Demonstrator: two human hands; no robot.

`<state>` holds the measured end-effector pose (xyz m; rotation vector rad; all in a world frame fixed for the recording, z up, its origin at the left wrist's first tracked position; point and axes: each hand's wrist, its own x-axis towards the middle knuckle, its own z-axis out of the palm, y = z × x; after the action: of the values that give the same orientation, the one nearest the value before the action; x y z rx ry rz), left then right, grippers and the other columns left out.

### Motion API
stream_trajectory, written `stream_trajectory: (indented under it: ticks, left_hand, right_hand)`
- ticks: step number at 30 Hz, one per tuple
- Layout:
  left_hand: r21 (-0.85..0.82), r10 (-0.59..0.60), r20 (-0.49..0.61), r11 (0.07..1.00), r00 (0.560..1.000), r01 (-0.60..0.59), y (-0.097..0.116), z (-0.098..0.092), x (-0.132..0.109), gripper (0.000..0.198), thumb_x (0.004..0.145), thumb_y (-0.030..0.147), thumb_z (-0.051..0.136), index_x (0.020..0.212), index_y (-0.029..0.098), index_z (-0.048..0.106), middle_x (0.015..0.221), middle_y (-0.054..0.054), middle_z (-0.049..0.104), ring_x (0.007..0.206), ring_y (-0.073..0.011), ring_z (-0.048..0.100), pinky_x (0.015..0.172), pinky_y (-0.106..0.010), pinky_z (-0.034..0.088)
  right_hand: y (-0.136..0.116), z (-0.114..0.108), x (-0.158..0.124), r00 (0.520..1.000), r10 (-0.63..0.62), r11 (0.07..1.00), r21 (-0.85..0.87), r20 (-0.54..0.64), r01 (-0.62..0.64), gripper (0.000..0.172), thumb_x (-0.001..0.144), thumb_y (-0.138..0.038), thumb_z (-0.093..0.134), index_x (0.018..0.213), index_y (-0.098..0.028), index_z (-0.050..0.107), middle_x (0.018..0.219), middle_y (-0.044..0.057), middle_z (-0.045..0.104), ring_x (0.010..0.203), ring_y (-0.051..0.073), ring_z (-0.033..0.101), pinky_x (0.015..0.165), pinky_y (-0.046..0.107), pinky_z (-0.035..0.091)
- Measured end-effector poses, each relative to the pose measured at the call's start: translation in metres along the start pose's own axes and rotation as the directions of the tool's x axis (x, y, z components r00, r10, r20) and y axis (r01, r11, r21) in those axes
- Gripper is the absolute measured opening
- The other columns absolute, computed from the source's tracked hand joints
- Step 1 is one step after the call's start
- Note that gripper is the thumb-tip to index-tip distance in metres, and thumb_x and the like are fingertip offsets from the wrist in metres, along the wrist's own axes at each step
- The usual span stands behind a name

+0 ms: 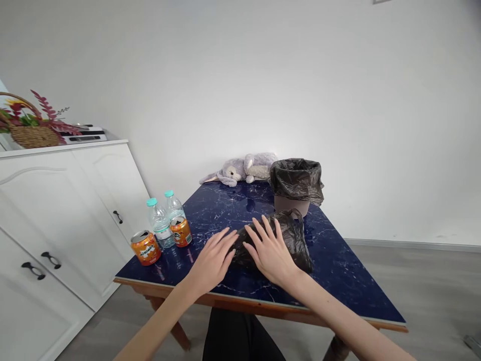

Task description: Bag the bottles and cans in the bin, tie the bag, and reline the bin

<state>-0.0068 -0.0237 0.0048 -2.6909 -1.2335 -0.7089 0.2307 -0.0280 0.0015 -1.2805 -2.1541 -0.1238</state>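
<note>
A black plastic bag (296,240) lies in front of me on the blue marbled table. My right hand (271,250) rests on top of it, palm down with the fingers spread. At the bag's left edge is my left hand (212,260), its fingers stretched out; whether it touches the plastic I cannot tell. Neither hand grips anything. What the bag contains, if anything, is hidden. Just behind it stands a small bin (291,204) lined with a black bin bag (296,180) folded over its rim.
On the table's left side stand two orange soda cans, a front one (146,248) and another (181,231), beside two clear bottles (160,223) with teal caps. A grey plush rabbit (240,169) lies at the back against the wall. White cabinets (75,200) flank the table (349,281) on the left.
</note>
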Motion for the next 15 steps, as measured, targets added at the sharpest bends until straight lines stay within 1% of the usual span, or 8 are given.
stream_trajectory:
  ticks: [2, 3, 4, 6, 8, 11, 13, 15]
  left_hand:
    - [0.002, -0.002, 0.133, 1.000, 0.991, 0.001, -0.016, 0.015, 0.001, 0.051, 0.112, 0.040, 0.040, 0.161, 0.028, 0.045, 0.165, -0.008, 0.048, 0.158, -0.0298, 0.035, 0.129, -0.054, 0.030]
    - [0.006, -0.032, 0.189, 0.999, 0.981, 0.032, -0.027, 0.023, 0.000, 0.052, 0.112, 0.042, 0.040, 0.161, 0.027, 0.046, 0.166, -0.008, 0.047, 0.158, -0.0314, 0.035, 0.129, -0.056, 0.029]
    - [0.009, -0.068, 0.235, 0.998, 0.970, 0.068, -0.038, 0.030, -0.001, 0.053, 0.112, 0.045, 0.040, 0.161, 0.027, 0.046, 0.167, -0.009, 0.046, 0.158, -0.0328, 0.035, 0.128, -0.057, 0.029]
    - [0.003, -0.123, 0.285, 0.992, 0.951, 0.127, -0.056, 0.037, -0.007, 0.055, 0.111, 0.048, 0.039, 0.162, 0.028, 0.045, 0.168, -0.008, 0.043, 0.159, -0.0333, 0.033, 0.128, -0.059, 0.029]
    - [-0.023, -0.124, 0.288, 0.990, 0.949, 0.136, -0.065, 0.035, -0.017, 0.054, 0.111, 0.050, 0.039, 0.162, 0.032, 0.044, 0.169, -0.006, 0.042, 0.160, -0.0310, 0.032, 0.128, -0.056, 0.029]
    - [-0.046, -0.100, 0.240, 0.992, 0.966, 0.114, -0.065, 0.021, -0.036, 0.053, 0.110, 0.050, 0.043, 0.160, 0.034, 0.046, 0.168, -0.005, 0.043, 0.158, -0.0280, 0.037, 0.128, -0.049, 0.033]
    - [-0.014, -0.169, 0.125, 0.985, 0.978, 0.172, -0.061, 0.012, -0.051, 0.054, 0.109, 0.051, 0.046, 0.159, 0.031, 0.047, 0.165, -0.008, 0.048, 0.152, -0.0290, 0.046, 0.124, -0.048, 0.039]
    - [0.022, -0.281, -0.030, 0.959, 0.959, 0.282, -0.057, 0.006, -0.063, 0.055, 0.105, 0.056, 0.050, 0.152, 0.026, 0.053, 0.153, -0.013, 0.060, 0.140, -0.0324, 0.058, 0.116, -0.051, 0.046]
  right_hand:
    - [0.021, 0.028, 0.009, 0.983, 0.104, 0.994, -0.055, 0.153, -0.096, 0.059, 0.111, -0.050, 0.038, 0.161, -0.021, 0.047, 0.170, 0.014, 0.039, 0.161, 0.042, 0.018, 0.127, 0.073, 0.006]
    - [0.032, 0.040, 0.010, 0.962, 0.160, 0.987, -0.072, 0.223, -0.147, 0.061, 0.110, -0.052, 0.038, 0.162, -0.020, 0.046, 0.170, 0.016, 0.037, 0.161, 0.043, 0.019, 0.127, 0.073, 0.005]
    - [0.042, 0.049, 0.010, 0.942, 0.199, 0.980, -0.080, 0.269, -0.184, 0.062, 0.110, -0.052, 0.038, 0.162, -0.019, 0.046, 0.170, 0.017, 0.036, 0.160, 0.045, 0.022, 0.126, 0.075, 0.006]
    - [0.060, 0.062, 0.004, 0.914, 0.244, 0.970, -0.077, 0.325, -0.231, 0.064, 0.110, -0.055, 0.035, 0.162, -0.019, 0.044, 0.170, 0.018, 0.035, 0.158, 0.046, 0.026, 0.124, 0.076, 0.013]
    - [0.075, 0.066, -0.003, 0.905, 0.250, 0.968, -0.065, 0.345, -0.243, 0.065, 0.110, -0.057, 0.032, 0.164, -0.021, 0.042, 0.172, 0.016, 0.033, 0.159, 0.045, 0.026, 0.125, 0.073, 0.017]
    - [0.084, 0.061, -0.011, 0.908, 0.240, 0.970, -0.049, 0.342, -0.238, 0.065, 0.110, -0.056, 0.030, 0.164, -0.022, 0.041, 0.172, 0.013, 0.033, 0.160, 0.041, 0.026, 0.127, 0.068, 0.019]
    - [0.080, 0.052, -0.013, 0.922, 0.237, 0.971, -0.051, 0.306, -0.233, 0.064, 0.111, -0.054, 0.029, 0.162, -0.019, 0.044, 0.171, 0.014, 0.035, 0.161, 0.039, 0.024, 0.128, 0.066, 0.017]
    - [0.065, 0.041, -0.015, 0.949, 0.185, 0.982, -0.012, 0.255, -0.188, 0.064, 0.111, -0.052, 0.028, 0.160, -0.016, 0.047, 0.171, 0.015, 0.036, 0.162, 0.037, 0.021, 0.130, 0.063, 0.014]
